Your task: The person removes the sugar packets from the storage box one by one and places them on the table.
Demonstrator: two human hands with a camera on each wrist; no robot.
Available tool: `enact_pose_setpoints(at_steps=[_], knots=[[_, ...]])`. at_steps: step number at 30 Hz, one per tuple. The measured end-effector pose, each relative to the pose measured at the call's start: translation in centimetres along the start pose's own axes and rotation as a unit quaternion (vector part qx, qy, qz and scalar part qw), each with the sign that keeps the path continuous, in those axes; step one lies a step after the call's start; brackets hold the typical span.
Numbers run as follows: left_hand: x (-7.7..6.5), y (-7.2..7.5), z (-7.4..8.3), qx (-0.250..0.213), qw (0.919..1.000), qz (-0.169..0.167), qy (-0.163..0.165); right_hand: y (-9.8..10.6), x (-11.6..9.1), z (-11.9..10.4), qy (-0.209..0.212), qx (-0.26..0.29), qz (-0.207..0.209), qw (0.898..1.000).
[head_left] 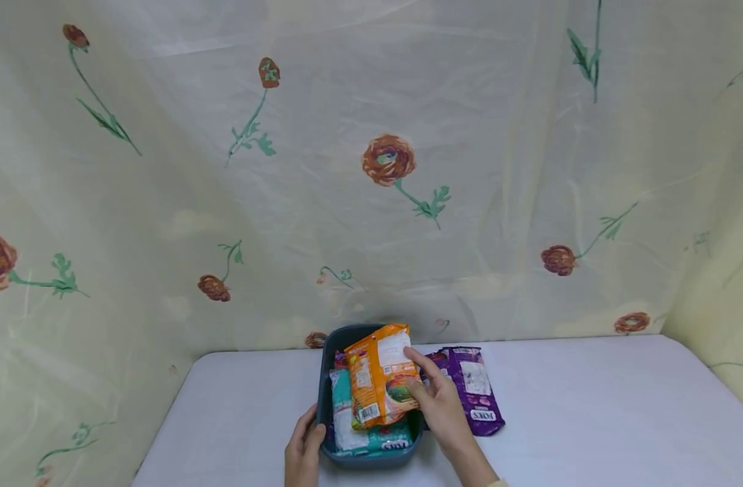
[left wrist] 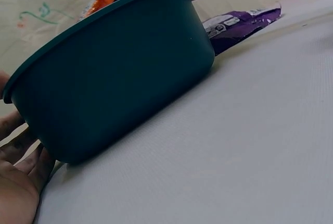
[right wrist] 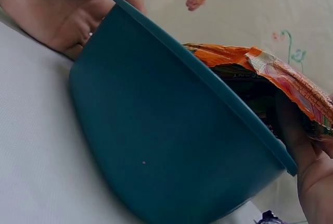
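Observation:
My right hand pinches the right side of an orange candy bag, thumb on top and fingers around its edge. The bag lies tilted over a dark teal plastic tub, above a turquoise and white bag inside it. At the tub's near left corner, my left hand grips the rim, its thumb over the edge and fingers against the outer wall. In the right wrist view, the orange bag rises above the tub's rim, with right-hand fingers under it.
Two purple bags lie on the white table just right of the tub, one partly hidden by the right hand. Part of another purple bag shows inside the tub. A flowered cloth hangs behind the table.

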State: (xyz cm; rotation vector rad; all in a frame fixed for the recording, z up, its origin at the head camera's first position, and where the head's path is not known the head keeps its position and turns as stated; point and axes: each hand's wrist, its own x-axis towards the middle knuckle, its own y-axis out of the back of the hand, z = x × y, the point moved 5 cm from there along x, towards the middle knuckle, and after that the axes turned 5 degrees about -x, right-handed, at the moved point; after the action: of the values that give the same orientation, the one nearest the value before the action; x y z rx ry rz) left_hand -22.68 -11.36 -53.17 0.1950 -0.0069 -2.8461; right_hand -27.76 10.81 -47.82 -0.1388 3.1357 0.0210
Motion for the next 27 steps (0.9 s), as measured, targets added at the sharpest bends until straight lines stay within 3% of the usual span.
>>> enact_pose_setpoints(at_steps=[10, 27], knots=[[0.2, 0.0, 0.0, 0.002, 1.0, -0.002, -0.002, 1.5, 0.1, -0.3, -0.001, 0.016, 0.007, 1.0], [0.0, 0.0, 0.1, 0.01, 0.9999, 0.0, 0.008, 4.4, 0.1, -1.3, 0.005, -0.006, 0.021, 1.0]])
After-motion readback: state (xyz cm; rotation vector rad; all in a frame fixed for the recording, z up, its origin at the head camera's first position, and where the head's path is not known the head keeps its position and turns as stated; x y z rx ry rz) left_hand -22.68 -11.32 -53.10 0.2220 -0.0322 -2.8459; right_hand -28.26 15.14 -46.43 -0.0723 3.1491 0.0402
